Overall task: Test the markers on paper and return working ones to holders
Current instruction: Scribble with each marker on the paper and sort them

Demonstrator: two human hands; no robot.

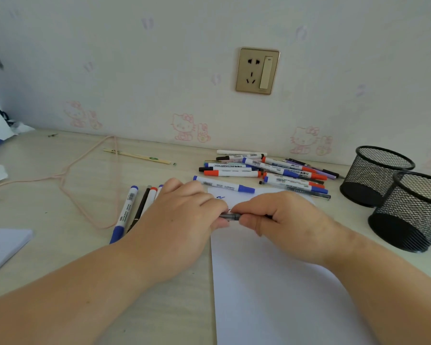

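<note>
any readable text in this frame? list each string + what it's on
"WHITEBOARD MARKER", upside down as seen, on a blue-capped marker in the pile; the last word is barely legible.
Barcodes and small print on the other markers, such as the blue marker by the left hand: too small to read.
Blue scribble on the paper: a test stroke, not a word.
Wall socket: no readable text.

Both hands cover most of the slim dark grey pen (230, 216); only a short middle stretch shows. The left hand (177, 220) hides the lower ends of the markers beside it. The white paper sheet (271, 290) runs off the bottom edge.
</note>
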